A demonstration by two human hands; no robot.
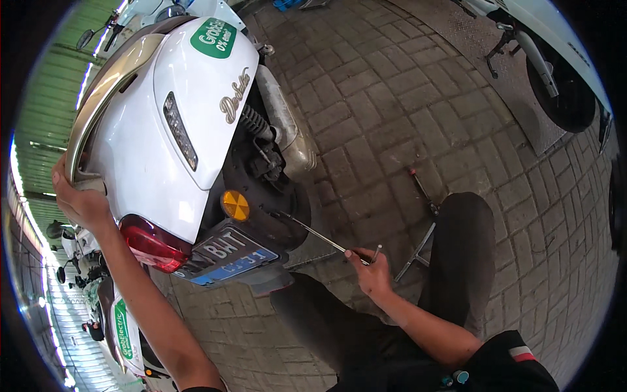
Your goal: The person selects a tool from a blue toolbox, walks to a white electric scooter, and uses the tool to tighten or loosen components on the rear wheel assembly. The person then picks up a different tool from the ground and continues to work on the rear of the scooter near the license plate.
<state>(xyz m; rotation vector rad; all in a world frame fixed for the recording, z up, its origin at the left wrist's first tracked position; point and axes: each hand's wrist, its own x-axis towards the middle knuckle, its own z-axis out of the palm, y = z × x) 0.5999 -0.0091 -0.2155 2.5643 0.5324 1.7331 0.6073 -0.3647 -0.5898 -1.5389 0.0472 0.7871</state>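
A white scooter [124,144] stands at the left with its rear toward me. My left hand [81,202] is closed round the end of its gold-toned grab rail [98,98], above the red tail light [153,243]. My right hand [372,273] grips a long steel T-handle wrench [320,236] near its crossbar. The wrench's far end meets the dark rear mudguard [277,225], just right of the round orange reflector [236,206]. What the tip engages there is too small to make out. Below the reflector sits the number plate [228,258].
On the brick paving [366,85] beside my knee lie metal hand tools [418,251], one with a red end. A second scooter [555,65] stands at the upper right on a metal plate. More scooters [121,326] line the left side. The exhaust silencer [284,124] sticks out beyond the rear wheel.
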